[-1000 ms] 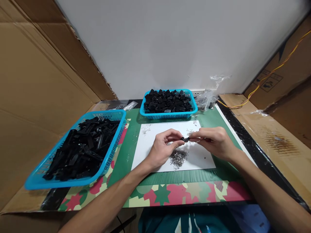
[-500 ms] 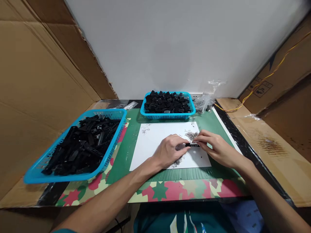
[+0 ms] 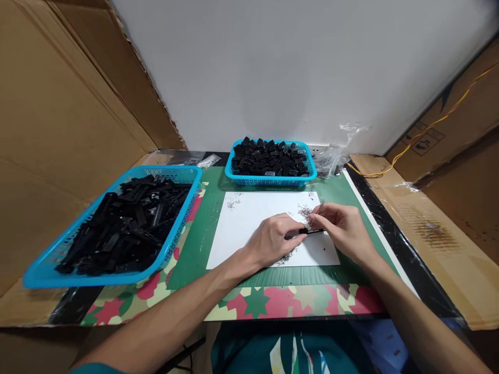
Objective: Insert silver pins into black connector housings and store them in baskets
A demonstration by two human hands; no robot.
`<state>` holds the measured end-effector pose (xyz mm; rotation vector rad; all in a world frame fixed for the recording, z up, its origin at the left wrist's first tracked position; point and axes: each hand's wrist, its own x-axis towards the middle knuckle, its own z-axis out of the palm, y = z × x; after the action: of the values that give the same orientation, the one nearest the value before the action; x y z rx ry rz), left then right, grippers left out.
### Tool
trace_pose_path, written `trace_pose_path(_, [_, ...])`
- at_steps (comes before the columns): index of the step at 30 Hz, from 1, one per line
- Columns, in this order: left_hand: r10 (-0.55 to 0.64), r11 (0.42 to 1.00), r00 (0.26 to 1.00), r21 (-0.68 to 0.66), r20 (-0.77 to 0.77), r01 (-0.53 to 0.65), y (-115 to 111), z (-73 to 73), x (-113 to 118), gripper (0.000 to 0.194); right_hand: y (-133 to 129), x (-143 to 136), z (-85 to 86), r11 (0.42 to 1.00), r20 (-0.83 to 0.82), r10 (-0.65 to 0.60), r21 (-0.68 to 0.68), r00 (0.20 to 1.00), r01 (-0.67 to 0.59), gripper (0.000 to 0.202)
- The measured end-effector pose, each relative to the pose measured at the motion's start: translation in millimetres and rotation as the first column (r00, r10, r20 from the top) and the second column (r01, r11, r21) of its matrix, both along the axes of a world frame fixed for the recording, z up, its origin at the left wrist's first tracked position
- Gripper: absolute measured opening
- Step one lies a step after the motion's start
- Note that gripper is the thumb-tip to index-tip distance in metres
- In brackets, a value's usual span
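Note:
My left hand is closed, with thumb and fingertips pinching one end of a slender black plastic part above a white sheet. Close to the part's other end, my right hand has its fingers curled around a thin metal tool, mostly hidden, whose exact kind I cannot make out. A pile of tiny metal pieces lies just behind the part. More small metal pieces show by my left hand's underside, partly covered by it.
At the left stands a large blue basket of long black plastic parts. A smaller blue basket holds small black blocks at the back. Scattered bits lie on the sheet's far left. Cardboard walls flank the table; clear plastic bags lie back right.
My right hand has turned and drawn its fingertips up and back from the black part, with the thin tool now tilted upward. My left hand keeps its pinch. The view has shifted slightly.

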<state>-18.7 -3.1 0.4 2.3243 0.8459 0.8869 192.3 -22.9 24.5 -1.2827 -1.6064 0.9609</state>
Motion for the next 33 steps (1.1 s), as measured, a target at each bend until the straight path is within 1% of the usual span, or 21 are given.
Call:
trace_pose_path(3, [-0.025, 1.000, 1.000, 0.005, -0.009, 0.025, 0, -0.5, 0, 0.013, -1, -1, -3.3, 1.000, 0.024, -0.015, 0.021, 1.000, 0.014, 0.019])
trace_pose_path(6, [-0.045, 0.998, 0.998, 0.031, -0.038, 0.046, 1, -0.6, 0, 0.011, -2, -2, -3.7, 0.997, 0.089, -0.028, 0.080, 0.996, 0.021, 0.018])
trace_pose_path(12, [-0.078, 0.994, 0.995, 0.069, -0.068, 0.083, 4, -2.7, 1, 0.020, -8, -5, -3.7, 0.974, 0.249, -0.084, 0.224, 0.965, 0.027, 0.018])
trace_pose_path(15, [-0.075, 0.996, 0.996, 0.038, -0.053, 0.077, 4, -1.3, 2, 0.017, -11, -7, -8.1, 0.960, 0.263, -0.121, 0.275, 0.957, 0.046, 0.017])
trace_pose_path(17, [-0.039, 0.999, 0.999, -0.014, -0.009, 0.039, 2, 2.0, 3, 0.009, -12, -9, -9.0, 0.959, 0.224, -0.122, 0.279, 0.967, 0.056, 0.015])
trace_pose_path(19, [0.059, 0.995, 0.996, -0.087, 0.073, -0.053, 0, 6.2, 3, 0.006, -11, -9, -4.6, 0.954, 0.100, -0.145, 0.279, 0.984, 0.112, 0.014])
trace_pose_path(21, [0.199, 0.967, 0.967, -0.190, 0.160, -0.168, 1, 9.4, 2, 0.009, -7, -7, 5.6, 0.930, -0.095, -0.198, 0.295, 0.975, 0.218, 0.012])
trace_pose_path(22, [0.261, 0.945, 0.943, -0.255, 0.208, -0.205, 2, 10.2, 0, 0.011, -3, -6, 12.2, 0.914, -0.182, -0.216, 0.307, 0.959, 0.264, 0.012])
trace_pose_path(23, [0.311, 0.919, 0.914, -0.329, 0.261, -0.219, 4, 10.5, -1, 0.013, 1, -4, 18.9, 0.907, -0.227, -0.208, 0.319, 0.951, 0.275, 0.013])
trace_pose_path(24, [0.349, 0.892, 0.882, -0.402, 0.318, -0.208, 8, 10.1, -3, 0.017, 7, -1, 25.1, 0.915, -0.219, -0.175, 0.325, 0.960, 0.241, 0.015])
trace_pose_path(25, [0.378, 0.866, 0.846, -0.468, 0.377, -0.178, 11, 9.4, -6, 0.020, 13, 2, 30.3, 0.938, -0.152, -0.112, 0.309, 0.982, 0.155, 0.016])
trace_pose_path(26, [0.403, 0.843, 0.808, -0.518, 0.430, -0.145, 16, 8.6, -8, 0.022, 20, 5, 34.2, 0.961, -0.038, -0.039, 0.272, 0.998, 0.048, 0.017])
trace_pose_path(27, [0.428, 0.826, 0.771, -0.551, 0.471, -0.121, 19, 7.7, -10, 0.024, 27, 8, 36.5, 0.974, 0.103, 0.034, 0.218, 0.994, -0.056, 0.019])
trace_pose_path(29, [0.475, 0.803, 0.716, -0.585, 0.511, -0.115, 26, 6.6, -13, 0.025, 42, 13, 36.5, 0.971, 0.350, 0.173, 0.097, 0.920, -0.220, 0.022])
trace_pose_path(30, [0.498, 0.793, 0.695, -0.596, 0.518, -0.125, 27, 6.4, -15, 0.024, 48, 15, 34.4, 0.964, 0.428, 0.213, 0.052, 0.878, -0.259, 0.022])
trace_pose_path(31, [0.520, 0.781, 0.679, -0.610, 0.518, -0.134, 28, 6.5, -16, 0.024, 53, 17, 31.3, 0.962, 0.475, 0.226, 0.026, 0.851, -0.270, 0.022])
trace_pose_path(33, [0.551, 0.756, 0.666, -0.639, 0.504, -0.142, 28, 7.3, -16, 0.023, 59, 19, 23.0, 0.969, 0.495, 0.209, 0.013, 0.843, -0.247, 0.023])
